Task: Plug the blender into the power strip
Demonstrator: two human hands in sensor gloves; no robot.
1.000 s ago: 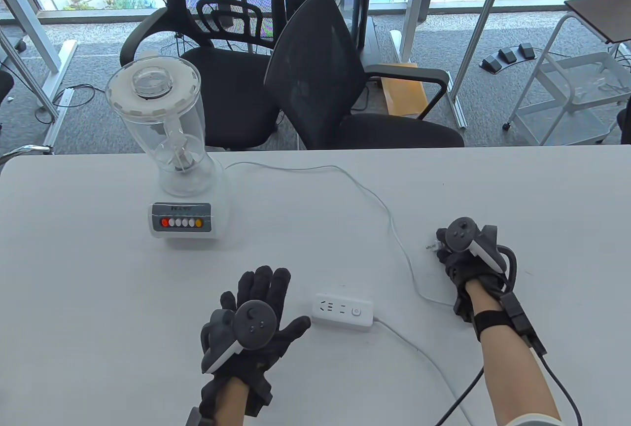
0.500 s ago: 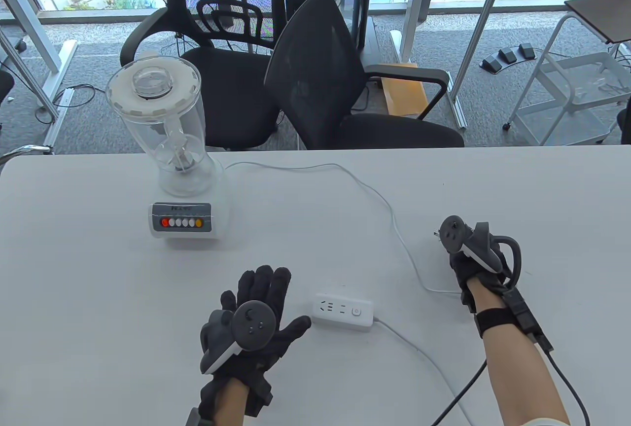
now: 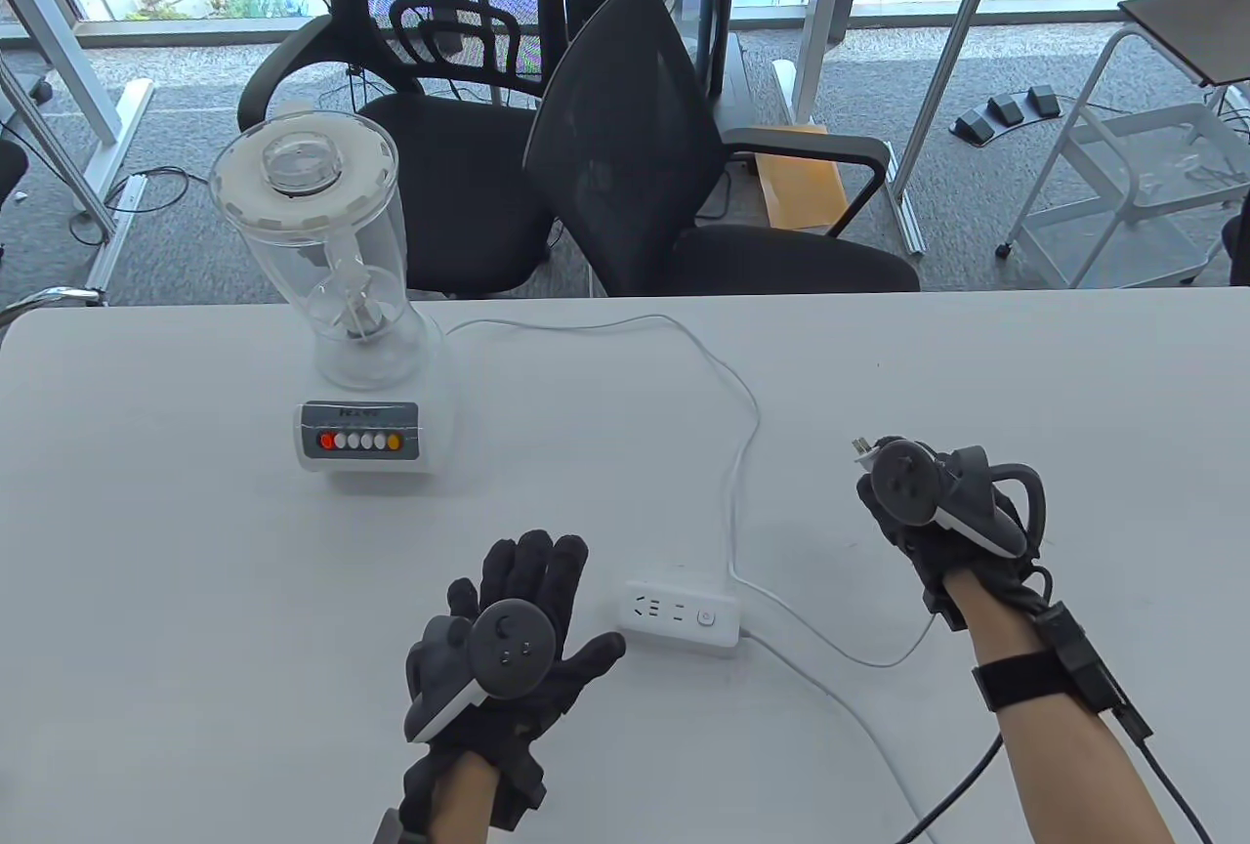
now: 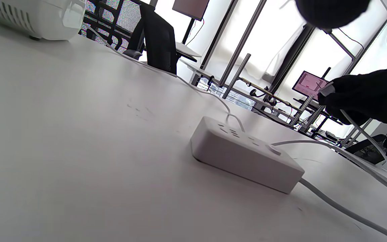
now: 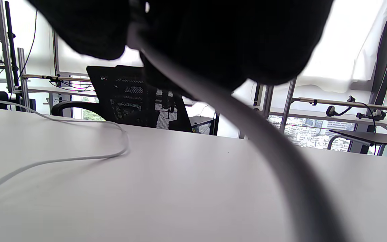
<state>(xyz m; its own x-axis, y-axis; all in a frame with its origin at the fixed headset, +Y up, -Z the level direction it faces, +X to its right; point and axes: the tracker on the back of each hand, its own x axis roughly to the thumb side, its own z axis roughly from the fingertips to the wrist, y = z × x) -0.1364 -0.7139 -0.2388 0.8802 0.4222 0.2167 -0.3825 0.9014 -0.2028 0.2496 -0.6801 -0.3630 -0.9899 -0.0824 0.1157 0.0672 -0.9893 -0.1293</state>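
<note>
Right hand (image 3: 928, 502) at right of frame pinching the blender (image 3: 342, 316) plug (image 3: 863, 449) off the table (image 3: 625, 395), left hand (image 3: 508, 649) spread flat beside the power strip (image 3: 681, 616) at lower centre: risks slack cord (image 3: 752, 414) snagging, unbraced strip sliding, prongs misaligning.
</note>
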